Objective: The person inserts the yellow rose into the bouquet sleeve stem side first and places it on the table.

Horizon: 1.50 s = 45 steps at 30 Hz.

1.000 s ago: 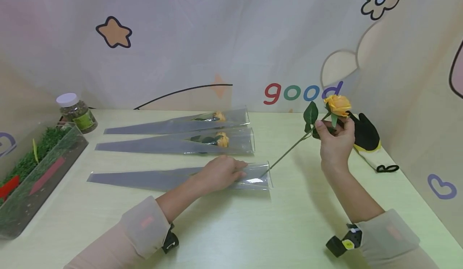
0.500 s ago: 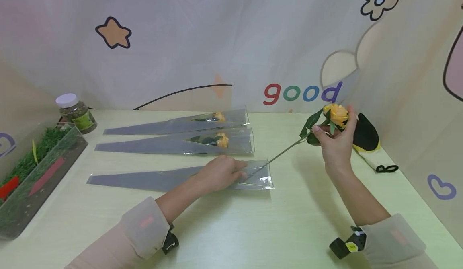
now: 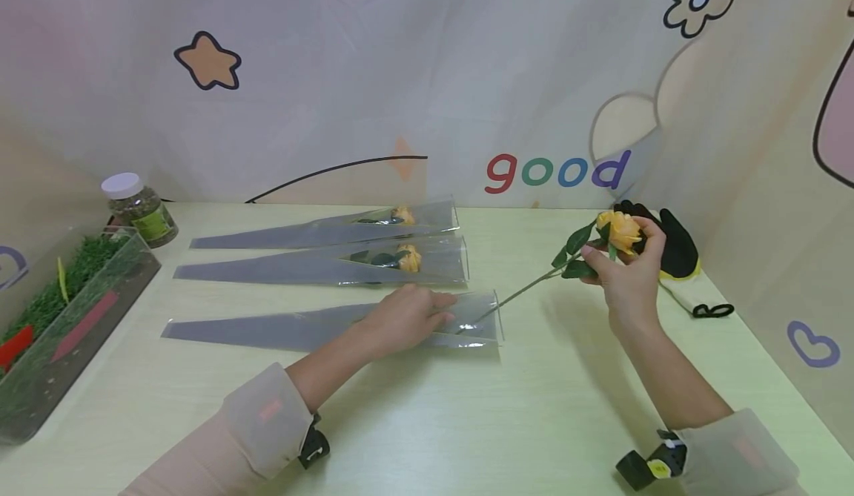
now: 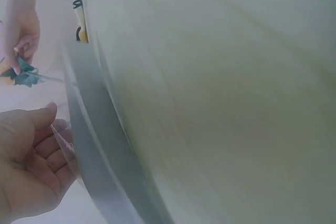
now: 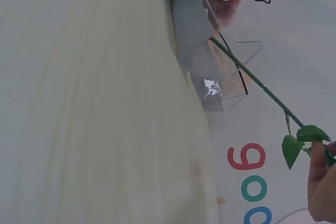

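My right hand (image 3: 634, 281) pinches a yellow rose (image 3: 619, 230) just below its bloom, among the green leaves. Its stem (image 5: 257, 83) slants down to the left, and the tip lies inside the mouth of the nearest flower sleeve (image 3: 267, 329). That sleeve is grey with a clear front and lies flat on the table. My left hand (image 3: 410, 318) holds its clear film near the mouth. Seen from the left wrist, the fingers (image 4: 52, 153) curl at the film's edge. Farther back lie two more sleeves, a middle one (image 3: 253, 272) and a far one (image 3: 267, 238), each with a yellow rose inside.
A black and white glove (image 3: 680, 248) lies at the table's back right, behind my right hand. On the left stand a clear box with artificial grass (image 3: 87, 259) and a lidded jar (image 3: 143, 210). A printed cloth (image 3: 320, 73) hangs behind the table (image 3: 467, 429).
The right hand has lowered the rose and shifted slightly right. The stem now lies flatter, its tip still within the sleeve's mouth. The left hand stays nearly still.
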{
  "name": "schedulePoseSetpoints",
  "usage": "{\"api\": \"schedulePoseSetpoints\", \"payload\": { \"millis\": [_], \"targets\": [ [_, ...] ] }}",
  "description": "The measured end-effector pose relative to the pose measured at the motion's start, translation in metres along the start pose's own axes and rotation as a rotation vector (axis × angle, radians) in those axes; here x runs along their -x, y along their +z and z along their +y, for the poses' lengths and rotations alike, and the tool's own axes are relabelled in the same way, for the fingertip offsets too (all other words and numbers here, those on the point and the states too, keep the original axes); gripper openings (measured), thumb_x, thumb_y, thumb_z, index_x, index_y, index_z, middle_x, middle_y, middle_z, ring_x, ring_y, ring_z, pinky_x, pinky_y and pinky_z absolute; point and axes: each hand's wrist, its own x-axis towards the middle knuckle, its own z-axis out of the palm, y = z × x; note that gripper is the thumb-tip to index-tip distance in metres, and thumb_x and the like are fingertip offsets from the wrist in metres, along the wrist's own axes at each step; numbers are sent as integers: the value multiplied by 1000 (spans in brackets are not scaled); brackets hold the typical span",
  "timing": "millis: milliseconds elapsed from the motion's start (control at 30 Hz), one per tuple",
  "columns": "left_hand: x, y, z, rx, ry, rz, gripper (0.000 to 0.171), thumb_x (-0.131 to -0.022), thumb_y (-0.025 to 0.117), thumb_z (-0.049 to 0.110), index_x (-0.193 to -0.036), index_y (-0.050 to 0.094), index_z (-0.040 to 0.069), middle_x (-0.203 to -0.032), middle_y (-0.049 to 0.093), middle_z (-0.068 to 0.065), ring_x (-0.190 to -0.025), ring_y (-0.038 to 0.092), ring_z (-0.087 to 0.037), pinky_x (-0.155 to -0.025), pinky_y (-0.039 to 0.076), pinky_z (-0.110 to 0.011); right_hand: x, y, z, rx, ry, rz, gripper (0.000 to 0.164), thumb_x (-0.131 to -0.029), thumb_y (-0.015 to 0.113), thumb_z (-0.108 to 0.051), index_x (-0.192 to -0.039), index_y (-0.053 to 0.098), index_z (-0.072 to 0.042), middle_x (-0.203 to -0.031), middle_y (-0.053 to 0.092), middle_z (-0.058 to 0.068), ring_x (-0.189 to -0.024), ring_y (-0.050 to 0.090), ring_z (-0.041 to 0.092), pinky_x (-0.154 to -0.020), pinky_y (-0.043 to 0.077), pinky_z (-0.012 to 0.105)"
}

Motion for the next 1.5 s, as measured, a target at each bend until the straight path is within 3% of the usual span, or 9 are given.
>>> {"api": "schedulePoseSetpoints", "payload": {
  "millis": [200,533,767,1000,1233,1500],
  "targets": [
    [0,-1,0,7,2,0,35,-92,59,20,-123,60,3,-117,61,-9,-37,22,-4,-46,33,-22,2,-3,0,-45,23,-47,49,-87,62,-1,-118,31,-23,-106,48,5,-63,65,9,-63,52,19],
    [1,-2,1,6,6,10,35,-92,60,19,-122,60,3,-119,60,-8,-37,22,-4,-45,32,-21,2,-9,5,-98,33,-91,36,-88,64,-16,-110,36,-18,-105,50,4,-72,63,9,-64,51,19],
    [0,-2,0,-1,13,17,35,-91,60,20,-122,60,3,-120,60,-7,-38,22,-4,-47,34,-22,2,-13,5,-36,100,-54,25,-87,65,-25,-100,46,-16,-97,51,0,-78,55,7,-62,49,17],
    [0,-3,1,1,6,13,35,-92,59,20,-123,60,3,-119,60,-9,-37,22,-5,-46,34,-21,4,-14,5,-27,129,-71,22,-83,69,-18,-95,51,-10,-94,54,0,-75,59,4,-67,50,15],
    [0,-3,0,11,1,14,35,-91,59,18,-123,60,3,-119,60,-10,-36,22,-5,-46,34,-21,6,-18,6,12,138,-116,24,-79,74,-22,-90,56,-10,-92,53,0,-73,56,6,-67,48,13],
    [0,-3,1,-11,9,24,34,-91,60,18,-122,60,3,-118,60,-10,-40,26,-5,-58,43,-24,9,-19,9,87,140,-245,12,-80,73,-18,-83,63,-12,-82,58,-3,-73,60,6,-71,49,15]
  ]
}}
